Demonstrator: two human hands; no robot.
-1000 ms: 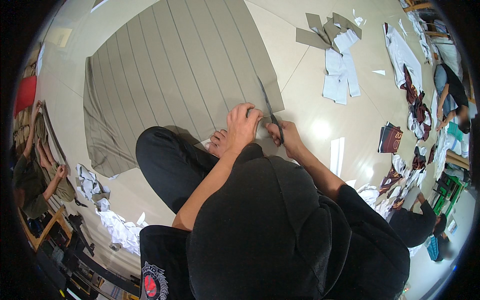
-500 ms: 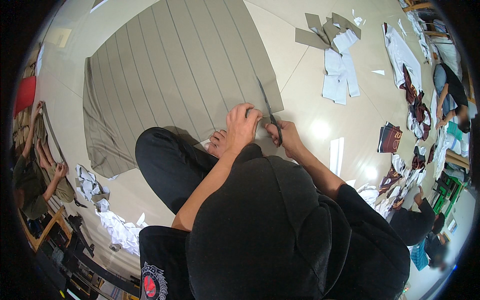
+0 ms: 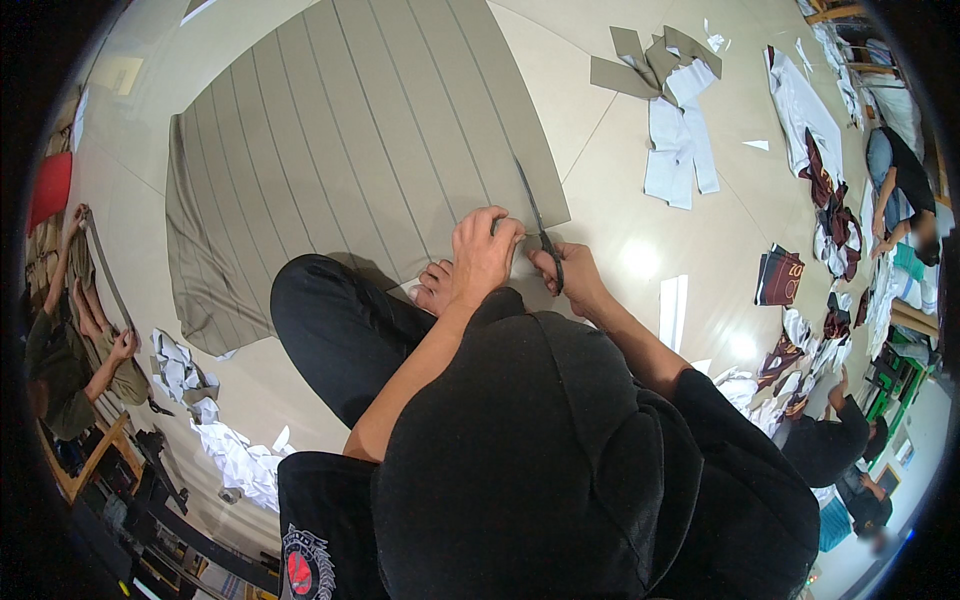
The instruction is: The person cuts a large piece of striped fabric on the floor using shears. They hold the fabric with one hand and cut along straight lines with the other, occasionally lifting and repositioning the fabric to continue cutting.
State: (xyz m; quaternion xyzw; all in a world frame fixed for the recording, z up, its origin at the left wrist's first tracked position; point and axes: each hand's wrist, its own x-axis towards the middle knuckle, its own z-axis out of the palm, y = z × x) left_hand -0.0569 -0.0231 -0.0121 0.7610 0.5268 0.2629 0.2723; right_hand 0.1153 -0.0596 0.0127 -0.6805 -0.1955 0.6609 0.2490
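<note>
A wide sheet of olive-grey striped fabric [image 3: 340, 130] lies spread on the floor in front of me. My right hand [image 3: 575, 278] grips black-handled scissors [image 3: 541, 228] at the sheet's near right corner. Their long blades lie along the rightmost stripe, pointing away from me and looking nearly closed. My left hand [image 3: 485, 250] is bent over the fabric's near edge, just left of the scissors, its fingers pinching the cloth. My bare foot [image 3: 434, 288] rests beside that hand at the same edge.
Olive cloth strips [image 3: 625, 80] and pale strips [image 3: 680, 150] lie at the far right. Dark red printed pieces [image 3: 780, 276] and white scraps lie farther right. Crumpled white material [image 3: 235, 450] lies at left. Co-workers sit along both sides; one at left [image 3: 75, 340] holds a long strip.
The scissors' handles and my right hand have shifted slightly, with the blades in almost the same place. My left hand stays put. At the far right, co-workers have moved a little.
</note>
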